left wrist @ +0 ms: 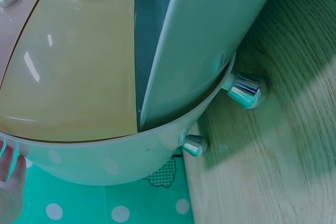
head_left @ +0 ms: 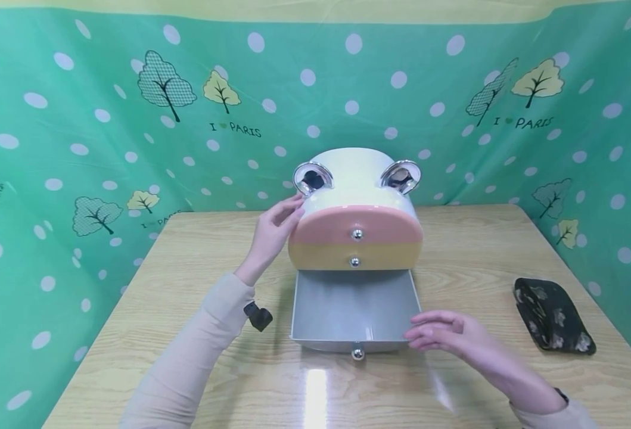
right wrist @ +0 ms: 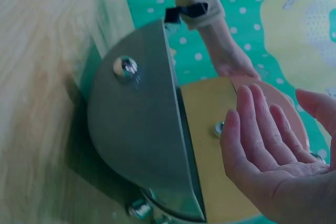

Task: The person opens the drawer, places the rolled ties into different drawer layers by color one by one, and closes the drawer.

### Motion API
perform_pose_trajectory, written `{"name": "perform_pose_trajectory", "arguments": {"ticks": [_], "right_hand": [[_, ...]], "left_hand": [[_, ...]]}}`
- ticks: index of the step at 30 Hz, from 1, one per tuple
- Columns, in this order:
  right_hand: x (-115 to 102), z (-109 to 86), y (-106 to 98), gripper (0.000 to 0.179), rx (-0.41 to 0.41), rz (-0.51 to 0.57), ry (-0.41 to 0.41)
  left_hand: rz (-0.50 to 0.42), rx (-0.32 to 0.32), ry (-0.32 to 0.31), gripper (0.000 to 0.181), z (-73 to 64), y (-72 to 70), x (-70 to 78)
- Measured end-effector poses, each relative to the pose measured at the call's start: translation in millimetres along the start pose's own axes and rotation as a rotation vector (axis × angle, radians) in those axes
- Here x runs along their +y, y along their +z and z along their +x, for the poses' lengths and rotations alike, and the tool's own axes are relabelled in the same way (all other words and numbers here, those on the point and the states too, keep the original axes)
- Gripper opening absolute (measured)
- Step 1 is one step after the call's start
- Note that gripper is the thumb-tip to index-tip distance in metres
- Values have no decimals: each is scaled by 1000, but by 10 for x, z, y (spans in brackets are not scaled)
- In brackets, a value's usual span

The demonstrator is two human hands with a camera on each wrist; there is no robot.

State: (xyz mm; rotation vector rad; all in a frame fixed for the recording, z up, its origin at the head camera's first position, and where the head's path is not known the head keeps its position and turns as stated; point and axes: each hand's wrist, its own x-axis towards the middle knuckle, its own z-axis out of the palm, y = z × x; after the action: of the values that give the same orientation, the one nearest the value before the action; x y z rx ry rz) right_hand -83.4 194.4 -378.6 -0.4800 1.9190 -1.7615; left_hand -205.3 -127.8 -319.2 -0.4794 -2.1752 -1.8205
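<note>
A small rounded storage box point(head_left: 354, 173) with two chrome-rimmed eyes stands on the table. Its upper drawer front point(head_left: 326, 224) is pink, the middle one point(head_left: 320, 256) yellow, each with a silver knob. The grey bottom drawer point(head_left: 355, 307) is pulled far out, and its inside holds nothing. My left hand point(head_left: 276, 231) rests its fingers on the box's left side, just below the left eye. At the drawer's front right corner is my right hand point(head_left: 446, 335), its fingers extended and palm showing in the right wrist view, gripping nothing.
On the wooden table point(head_left: 186, 298), a folded black flowered cloth item point(head_left: 553, 316) lies at the right. Behind and at the sides hangs a green dotted curtain point(head_left: 272, 131). Short silver feet point(left wrist: 247, 90) jut from the box's underside.
</note>
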Motion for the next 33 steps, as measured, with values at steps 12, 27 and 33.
{"name": "perform_pose_trajectory", "arguments": {"ticks": [12,27,33], "right_hand": [[-102,-144,-365,41,246,-203,64],[92,-339,-968,33,445,-434,-76],[134,-417,-1137,24,552,-433,-42]], "left_hand": [[-23,0,4,29,37,-11,-138],[2,11,29,28,3,6,-25],[-3,6,14,28,1,6,-20]]}}
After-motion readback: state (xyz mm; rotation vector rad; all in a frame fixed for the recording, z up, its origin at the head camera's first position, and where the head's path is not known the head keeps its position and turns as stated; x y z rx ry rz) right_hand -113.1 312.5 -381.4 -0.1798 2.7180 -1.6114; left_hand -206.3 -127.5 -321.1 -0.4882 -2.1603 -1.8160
